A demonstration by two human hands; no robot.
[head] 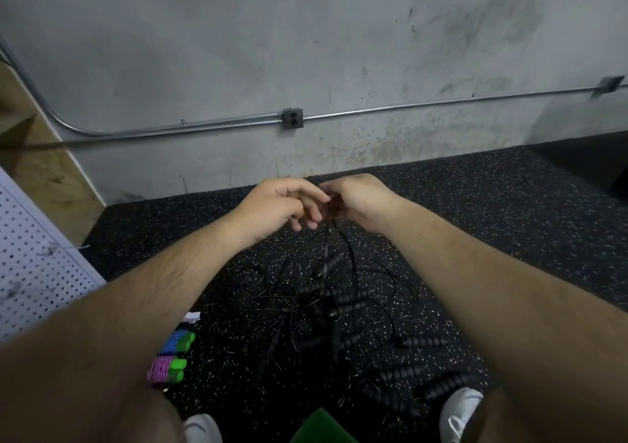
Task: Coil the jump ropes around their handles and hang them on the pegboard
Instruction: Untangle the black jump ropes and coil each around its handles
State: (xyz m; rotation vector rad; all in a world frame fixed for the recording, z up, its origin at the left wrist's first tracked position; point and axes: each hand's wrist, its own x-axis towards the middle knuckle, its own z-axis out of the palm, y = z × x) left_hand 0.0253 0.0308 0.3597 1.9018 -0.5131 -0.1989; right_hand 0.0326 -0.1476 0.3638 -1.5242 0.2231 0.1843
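A tangle of black jump ropes with ribbed black handles lies on the speckled floor below my hands. My left hand and my right hand meet above the pile, fingers together around a thin black rope that hangs down to a dangling ribbed handle. The right hand's fingers curl round the rope; the left hand's fingertips pinch near the same spot. Two coiled ropes with green handles, one purple and one blue, lie at the lower left. The white pegboard stands at the left edge.
A grey concrete wall with a metal conduit and an outlet box runs behind. My white shoes stand at the bottom, with a green object between them. A plywood panel leans at the far left.
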